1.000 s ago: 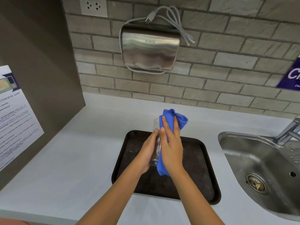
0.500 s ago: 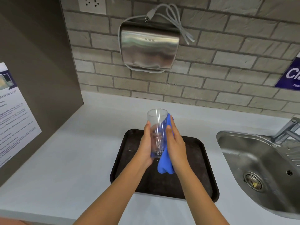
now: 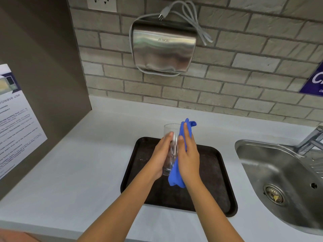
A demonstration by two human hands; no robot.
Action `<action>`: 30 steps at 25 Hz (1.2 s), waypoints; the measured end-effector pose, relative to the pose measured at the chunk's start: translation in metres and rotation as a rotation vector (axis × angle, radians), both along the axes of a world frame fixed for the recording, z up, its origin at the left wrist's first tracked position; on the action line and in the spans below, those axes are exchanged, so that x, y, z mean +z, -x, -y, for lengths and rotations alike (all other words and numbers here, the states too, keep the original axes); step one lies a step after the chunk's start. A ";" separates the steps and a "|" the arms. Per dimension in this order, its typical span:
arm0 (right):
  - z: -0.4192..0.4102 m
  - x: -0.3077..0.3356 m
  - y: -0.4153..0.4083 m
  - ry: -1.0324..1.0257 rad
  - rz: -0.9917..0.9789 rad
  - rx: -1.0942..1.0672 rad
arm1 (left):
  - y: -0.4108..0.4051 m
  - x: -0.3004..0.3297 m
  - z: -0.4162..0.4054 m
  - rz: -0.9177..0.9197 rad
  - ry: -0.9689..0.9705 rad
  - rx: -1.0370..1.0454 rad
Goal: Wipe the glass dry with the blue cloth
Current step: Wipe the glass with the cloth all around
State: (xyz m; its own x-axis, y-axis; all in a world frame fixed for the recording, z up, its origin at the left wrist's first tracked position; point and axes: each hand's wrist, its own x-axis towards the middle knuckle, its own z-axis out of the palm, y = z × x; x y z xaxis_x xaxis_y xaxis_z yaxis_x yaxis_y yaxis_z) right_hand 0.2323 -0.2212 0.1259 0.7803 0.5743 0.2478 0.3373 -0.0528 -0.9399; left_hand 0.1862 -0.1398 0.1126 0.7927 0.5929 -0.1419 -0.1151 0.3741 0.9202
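Note:
A tall clear glass is held upright above the dark tray. My left hand grips its left side, fingers wrapped around the wall. My right hand presses the blue cloth flat against the right side of the glass. One end of the cloth sticks up past my fingertips by the rim, the other hangs below my palm. The lower part of the glass is hidden between my hands.
A steel sink with a tap lies to the right. A steel hand dryer hangs on the brick wall behind. A brown side panel with a paper notice stands at the left. The white counter surrounds the tray.
My right hand slid the cloth up along the glass, so the cloth's top end now rises above the rim again. The left hand kept its hold.

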 end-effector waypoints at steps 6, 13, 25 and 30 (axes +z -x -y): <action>0.001 0.028 -0.022 -0.041 -0.317 0.205 | -0.004 0.005 -0.001 0.150 0.274 0.032; 0.007 0.013 -0.024 -0.047 -0.702 0.110 | -0.015 0.021 -0.005 -0.019 0.138 0.276; -0.010 -0.016 0.020 0.107 0.366 -0.133 | -0.002 0.002 0.003 -0.045 -0.091 0.145; -0.012 -0.003 -0.017 -0.011 -0.074 -0.022 | 0.001 -0.004 0.004 0.009 0.008 0.064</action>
